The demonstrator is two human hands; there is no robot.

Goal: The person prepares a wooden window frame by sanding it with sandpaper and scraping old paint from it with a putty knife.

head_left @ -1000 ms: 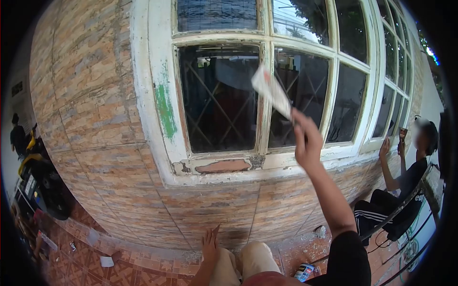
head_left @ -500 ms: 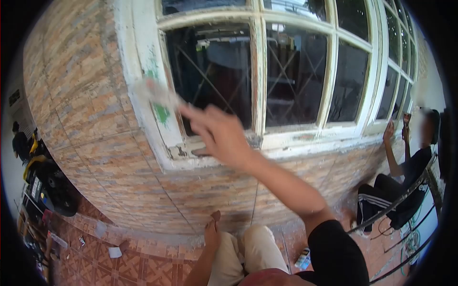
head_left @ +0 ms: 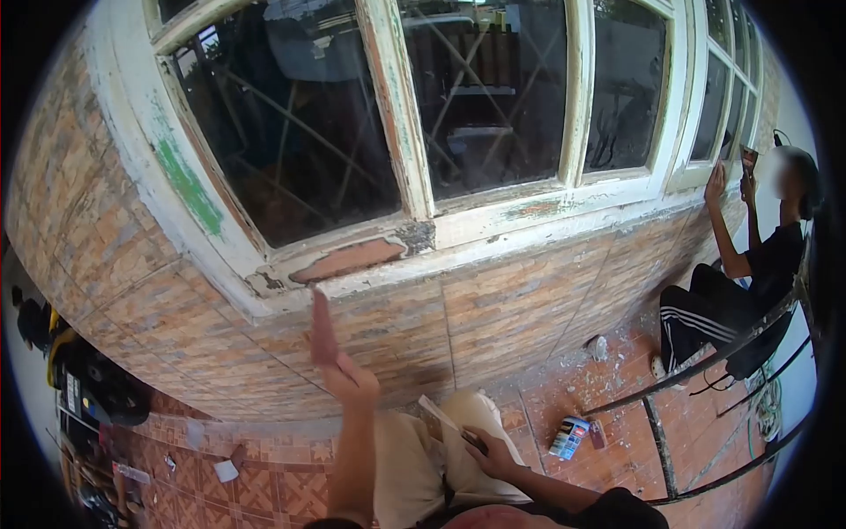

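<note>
My left hand (head_left: 351, 381) is raised below the lower left corner of the white window frame (head_left: 467, 231). Its fingers pinch a folded reddish-brown sheet, perhaps sandpaper (head_left: 323, 331), whose top edge is near the frame's lower edge. Just above, a reddish bare patch (head_left: 352, 259) shows on the bottom rail. Green paint (head_left: 187, 183) shows through on the left side of the frame. By my thigh, my right hand (head_left: 495, 455) is closed on the dark handle of a flat, pale-ended tool (head_left: 438, 414), possibly a scraper.
A co-worker (head_left: 767, 273) sits at the right, both hands at the window, one with a brush-like tool (head_left: 749, 161). Black metal bars (head_left: 659, 441) curve across the lower right. A can (head_left: 570, 437) stands on the tiled floor among pale flakes. A motorcycle (head_left: 106, 388) is at the left.
My right hand has dropped from the window's left side to my thigh with its tool. My left hand has risen from my knee with the reddish sheet. The view has shifted downward.
</note>
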